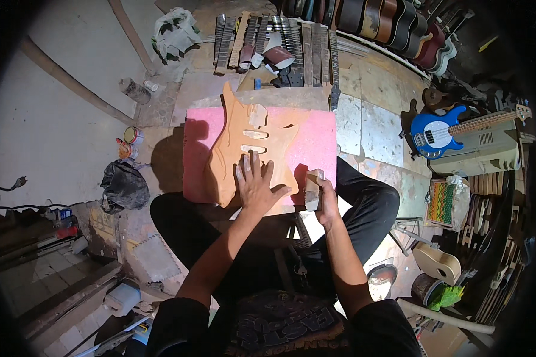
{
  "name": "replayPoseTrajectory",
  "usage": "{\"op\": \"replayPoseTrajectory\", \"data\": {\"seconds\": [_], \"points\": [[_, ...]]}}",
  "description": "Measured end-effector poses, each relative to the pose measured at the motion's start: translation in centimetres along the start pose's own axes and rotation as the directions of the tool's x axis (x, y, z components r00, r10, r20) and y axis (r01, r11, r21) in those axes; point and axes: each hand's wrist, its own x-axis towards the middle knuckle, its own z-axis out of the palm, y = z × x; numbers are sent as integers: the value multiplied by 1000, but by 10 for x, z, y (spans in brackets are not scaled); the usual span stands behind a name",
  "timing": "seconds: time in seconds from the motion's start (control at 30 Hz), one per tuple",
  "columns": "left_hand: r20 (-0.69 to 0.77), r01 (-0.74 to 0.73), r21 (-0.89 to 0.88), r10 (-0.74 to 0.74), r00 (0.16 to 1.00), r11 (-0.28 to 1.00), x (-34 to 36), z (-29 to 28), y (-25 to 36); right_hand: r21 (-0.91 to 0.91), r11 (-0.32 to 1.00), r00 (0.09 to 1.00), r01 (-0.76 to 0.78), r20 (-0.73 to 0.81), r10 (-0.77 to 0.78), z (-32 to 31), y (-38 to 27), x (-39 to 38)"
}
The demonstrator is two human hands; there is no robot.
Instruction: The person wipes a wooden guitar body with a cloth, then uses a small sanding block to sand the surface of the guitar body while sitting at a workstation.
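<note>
An unpainted wooden electric guitar body [262, 134] with cut-out pickup cavities lies flat on a pink foam board [199, 137] in front of me. My left hand [256, 185] rests on its lower part, palm down with fingers spread, holding nothing. Just off the body's lower right edge, my right hand [326, 199] grips a small tan-grey block [311, 190] that looks like a sanding block. Thumb and fingers are closed around the block's right side. It stands apart from the wood, near the board's right edge.
Several guitar necks [259, 41] lie on the tiled floor beyond the board. A blue bass guitar [438, 134] leans at the right, near an acoustic guitar body [436, 262]. Guitar bodies [387, 24] hang in a row at the far right. A black plastic bag [125, 185] and cans [133, 135] sit left.
</note>
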Motion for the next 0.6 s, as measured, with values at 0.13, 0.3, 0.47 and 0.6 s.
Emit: {"op": "replayPoseTrajectory", "data": {"seconds": [0.13,0.3,0.47,0.6], "points": [[-40,-6,-24,6,999,1000,21,1,-3,-19,1000,999,20,-39,-21,7,3,-2],[-175,269,-146,-292,940,952,45,17,-61,-100,994,999,-36,9,37,17,5,-13],[53,451,-251,-453,890,856,60,-10,-106,6,1000,997,-30,-75,31,24,9,-20],[122,433,-479,-430,894,764,61,0,-136,32,999,995,-27,-100,30,36,9,-11]]}}
